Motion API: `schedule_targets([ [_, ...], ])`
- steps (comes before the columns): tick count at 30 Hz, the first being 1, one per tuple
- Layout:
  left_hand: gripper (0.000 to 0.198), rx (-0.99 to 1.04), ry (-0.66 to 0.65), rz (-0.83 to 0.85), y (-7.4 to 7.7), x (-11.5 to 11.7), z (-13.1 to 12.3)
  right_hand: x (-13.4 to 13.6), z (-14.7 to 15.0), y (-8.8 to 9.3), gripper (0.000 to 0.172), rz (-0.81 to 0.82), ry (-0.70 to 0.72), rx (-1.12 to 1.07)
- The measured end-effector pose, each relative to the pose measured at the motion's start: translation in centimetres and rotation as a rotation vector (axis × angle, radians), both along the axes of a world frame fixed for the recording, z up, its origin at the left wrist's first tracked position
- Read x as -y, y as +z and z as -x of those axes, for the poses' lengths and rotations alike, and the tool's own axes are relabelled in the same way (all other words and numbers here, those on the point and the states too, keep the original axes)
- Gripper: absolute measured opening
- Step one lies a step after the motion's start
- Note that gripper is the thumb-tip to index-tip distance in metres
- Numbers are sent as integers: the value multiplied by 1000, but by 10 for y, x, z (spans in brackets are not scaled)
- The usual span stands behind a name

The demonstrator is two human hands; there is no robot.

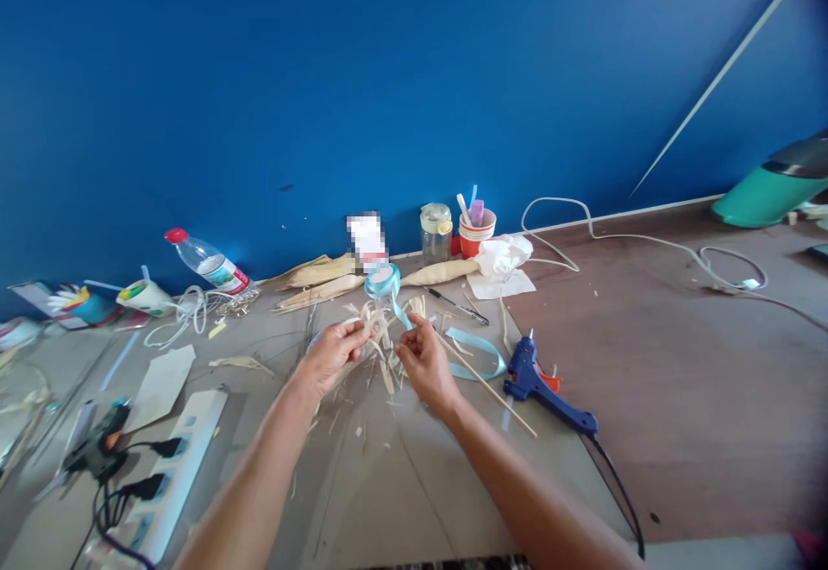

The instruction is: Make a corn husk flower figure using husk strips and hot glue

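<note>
Near the frame's centre, the left hand (337, 351) pinched pale husk strips (371, 320), while the right hand (424, 363) curled beside the blue ribbon (399, 311), whether gripping anything I could not tell.

Husk scraps (386, 378) lie on mat (362, 501), btwn & just beyond L hand (337, 354) & R hand (427, 365); ribbon roll (383, 280) behind. Stick (488, 387) R of R hand, glue gun (542, 389) further R, across mat's edge. Pen (458, 305) behind R hand; jar (435, 247) & cups (477, 242) behind that, nr wall (414, 87), jar on L. Bottle (216, 268) back L, power strip (183, 475) front L.
</note>
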State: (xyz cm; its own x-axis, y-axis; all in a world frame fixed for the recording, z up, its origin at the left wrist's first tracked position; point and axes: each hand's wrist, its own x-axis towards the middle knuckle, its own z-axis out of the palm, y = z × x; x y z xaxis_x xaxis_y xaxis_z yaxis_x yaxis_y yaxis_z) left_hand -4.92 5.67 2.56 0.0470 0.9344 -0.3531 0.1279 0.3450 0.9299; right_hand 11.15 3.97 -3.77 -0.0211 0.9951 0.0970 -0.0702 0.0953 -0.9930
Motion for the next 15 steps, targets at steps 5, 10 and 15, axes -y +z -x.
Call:
schedule_targets([
  [5, 27, -330, -6, -104, -6, -9, 31, 6, -5, 3, 17, -199, 107, 772],
  [10, 22, -511, -19, -105, -27, -16, 32, 17, 0, 8, 15, -233, 235, 1111],
  [15, 14, -640, -26, -134, -37, -27, 28, 20, 4, 8, 14, -208, 274, 1200],
])
